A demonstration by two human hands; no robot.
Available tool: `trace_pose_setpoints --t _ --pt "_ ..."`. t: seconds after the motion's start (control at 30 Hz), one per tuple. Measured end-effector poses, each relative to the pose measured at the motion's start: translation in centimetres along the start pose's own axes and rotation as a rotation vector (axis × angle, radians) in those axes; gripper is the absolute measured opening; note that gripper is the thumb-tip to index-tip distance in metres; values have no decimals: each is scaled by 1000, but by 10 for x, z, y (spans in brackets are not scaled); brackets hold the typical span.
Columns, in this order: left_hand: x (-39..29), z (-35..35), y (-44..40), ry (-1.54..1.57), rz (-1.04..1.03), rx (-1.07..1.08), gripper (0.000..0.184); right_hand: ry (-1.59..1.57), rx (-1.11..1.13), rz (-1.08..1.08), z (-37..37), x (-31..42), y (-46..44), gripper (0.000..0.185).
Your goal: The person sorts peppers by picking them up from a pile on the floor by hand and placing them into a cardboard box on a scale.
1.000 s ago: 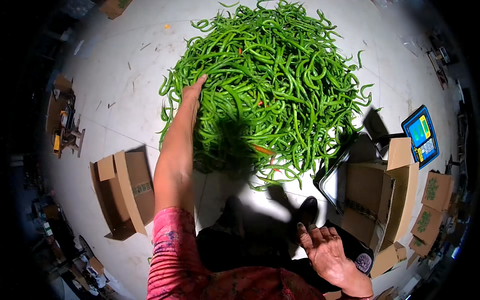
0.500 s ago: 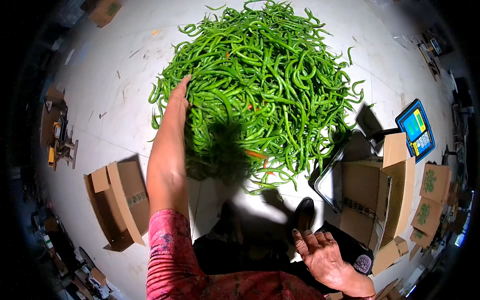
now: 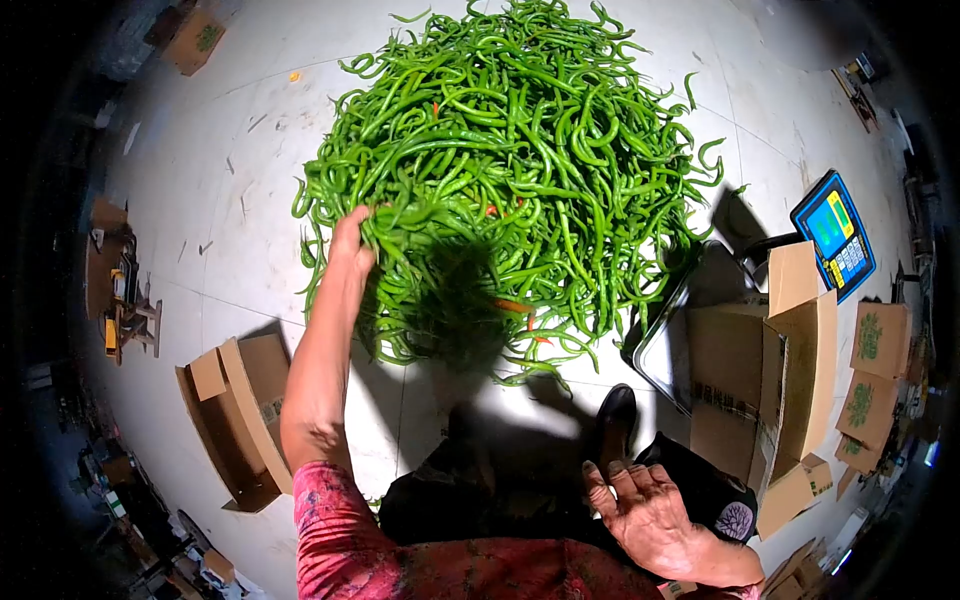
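Note:
A big heap of long green chili peppers [image 3: 580,190] lies on the pale floor, with a few red ones among them. My left hand [image 3: 356,237] is at the left front side of the heap, its fingers closed around a bunch of green chili peppers that looks slightly blurred. Part of those fingers is hidden by the peppers. Over my knee rests my right hand [image 3: 648,512], empty, with the fingers loosely bent and apart. My head's shadow falls on the near part of the heap.
An open cardboard box [image 3: 735,360] stands on a scale platform [image 3: 655,365] at the right, beside the scale's lit display [image 3: 835,235]. Another open box [image 3: 245,400] sits at the left. Flattened or stacked cartons [image 3: 870,370] are at the far right.
My left hand has drawn back toward me and now has peppers gathered in it. My right hand stays over the knee. The view has shifted slightly.

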State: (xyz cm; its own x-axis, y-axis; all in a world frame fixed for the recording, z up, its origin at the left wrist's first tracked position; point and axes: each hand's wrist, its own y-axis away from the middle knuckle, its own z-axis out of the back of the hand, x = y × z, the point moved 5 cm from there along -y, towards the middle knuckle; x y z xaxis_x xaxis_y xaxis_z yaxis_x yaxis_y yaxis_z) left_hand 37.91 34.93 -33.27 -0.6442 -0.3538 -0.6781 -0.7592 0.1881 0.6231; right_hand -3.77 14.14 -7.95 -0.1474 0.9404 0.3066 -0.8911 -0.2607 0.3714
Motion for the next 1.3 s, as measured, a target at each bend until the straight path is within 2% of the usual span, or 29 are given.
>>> trace_pose_setpoints --t 0.13,0.23,0.33,0.37,0.4,0.47,0.5,0.6,0.7,0.73,0.8,0.87,0.93,1.0,1.07,1.1,1.13,1.2,1.3 --pt "9 -28 86 -34 -131 8 23 27 -18 -8 4 2 4 47" --pt "17 -44 140 -264 -311 67 37 31 -24 -14 8 5 12 49" --pt "25 -65 169 -325 -483 146 51 48 -8 -9 10 13 23 51" --pt "27 -74 172 -344 -429 171 60 60 3 -3 11 16 28 51" --pt "35 -63 153 -351 -357 72 60 -2 -31 -9 12 18 31 50" --pt "29 -84 161 -423 -307 182 58 -117 -105 -24 7 19 35 49" --pt "22 -98 174 -438 -365 187 54 -145 -185 -54 1 18 37 43" --pt "3 -121 202 -586 -581 285 42 -127 -222 -61 2 16 41 47" --pt "-11 -134 227 -796 -650 199 40 -107 -252 -14 10 16 44 48" --pt "-12 -142 240 -729 -616 210 40 -102 -258 -1 11 16 47 48" --pt "-22 -159 271 -786 -692 270 40 -25 -277 0 13 20 53 51" --pt "-17 -151 258 -609 -575 277 44 38 -329 32 19 24 59 52" --pt "-19 -173 289 -591 -634 313 44 140 -298 46 24 27 61 54" --pt "-25 -195 318 -733 -673 406 44 229 -260 64 26 32 63 57" --pt "-32 -212 332 -879 -707 538 46 154 -275 79 32 33 67 55" --pt "-31 -217 329 -779 -621 567 48 145 -297 81 33 33 70 53" --pt "-25 -225 333 -550 -518 600 48 136 -319 83 33 33 72 52" --pt "-19 -231 332 -470 -495 619 48 173 -381 71 27 30 73 47" --pt "-9 -230 338 -377 -464 697 47 137 -354 -42 31 22 77 40"
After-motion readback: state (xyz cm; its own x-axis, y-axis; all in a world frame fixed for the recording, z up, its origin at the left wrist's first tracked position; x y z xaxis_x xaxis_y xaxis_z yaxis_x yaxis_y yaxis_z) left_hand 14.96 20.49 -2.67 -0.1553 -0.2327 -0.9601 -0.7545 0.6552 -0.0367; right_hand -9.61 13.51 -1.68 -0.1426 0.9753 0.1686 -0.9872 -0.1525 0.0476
